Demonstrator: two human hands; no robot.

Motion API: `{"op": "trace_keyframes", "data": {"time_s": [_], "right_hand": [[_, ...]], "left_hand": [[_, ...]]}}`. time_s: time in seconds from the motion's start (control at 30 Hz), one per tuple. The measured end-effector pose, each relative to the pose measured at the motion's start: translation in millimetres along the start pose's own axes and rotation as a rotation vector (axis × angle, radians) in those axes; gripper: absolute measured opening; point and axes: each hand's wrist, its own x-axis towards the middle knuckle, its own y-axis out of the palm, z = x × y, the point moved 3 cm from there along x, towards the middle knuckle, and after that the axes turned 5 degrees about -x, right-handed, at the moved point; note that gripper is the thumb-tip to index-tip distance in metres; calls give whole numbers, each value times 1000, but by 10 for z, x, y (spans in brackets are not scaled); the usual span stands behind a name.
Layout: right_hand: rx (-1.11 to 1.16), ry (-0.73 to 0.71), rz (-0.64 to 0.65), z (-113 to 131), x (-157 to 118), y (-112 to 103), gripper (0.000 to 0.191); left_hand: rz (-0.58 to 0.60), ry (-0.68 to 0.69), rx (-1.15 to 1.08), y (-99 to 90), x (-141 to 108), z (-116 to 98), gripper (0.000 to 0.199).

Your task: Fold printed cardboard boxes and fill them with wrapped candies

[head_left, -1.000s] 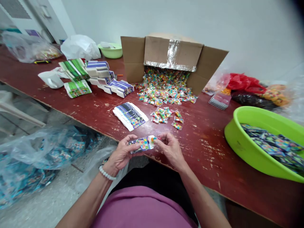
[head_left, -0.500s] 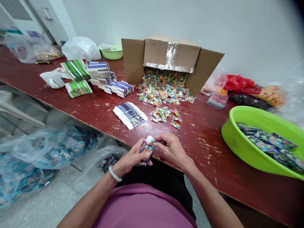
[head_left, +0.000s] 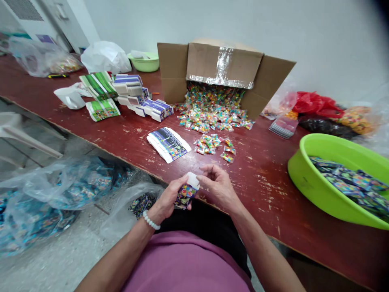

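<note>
My left hand (head_left: pixel 170 196), with a beaded bracelet at its wrist, is closed round a small purple printed box (head_left: pixel 185 195) in front of the table edge. The box has a white flap standing up at its top. Thumb and forefinger of my right hand (head_left: pixel 219 186) pinch that flap at its right side. Beyond my hands lies a fanned stack of flat printed boxes (head_left: pixel 169 144). To the right of the stack is a small group of wrapped candies (head_left: pixel 207 143). Behind them, many more candies spill out of a cardboard carton (head_left: pixel 225 65).
A green tub (head_left: pixel 298 162) with printed packets stands at the right. Green box bundles (head_left: pixel 103 110), purple box bundles (head_left: pixel 157 110) and a white cup (head_left: pixel 70 98) are at the left. Plastic bags of packets (head_left: pixel 91 182) lie below the table edge.
The bits of candy at the box opening no longer show. My right fingers have moved onto the white flap, and the box's printed front is turned more into view. The camera view has shifted slightly.
</note>
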Motion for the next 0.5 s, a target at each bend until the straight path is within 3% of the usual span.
{"op": "trace_keyframes", "data": {"time_s": [0.07,0.17,0.27,0.33,0.43,0.5], "right_hand": [[106,65,45,-25,-19,22,43],[186,181,209,-105,-45,98,43],[201,197,224,-179,-46,180,34],[162,107,153,-179,-39,219,27],[-58,-190,15,-90,-56,225,19],[-198,-321,32,-47,-75,225,17]], "left_hand": [[-10,10,-37,19,-10,-5,44],[-27,75,-77,49,-31,-10,38],[-31,114,-93,52,-27,-4,40],[-9,75,-134,36,-9,-7,41],[88,-53,-257,19,16,-42,48],[133,-108,-327,10,18,-81,51]]}}
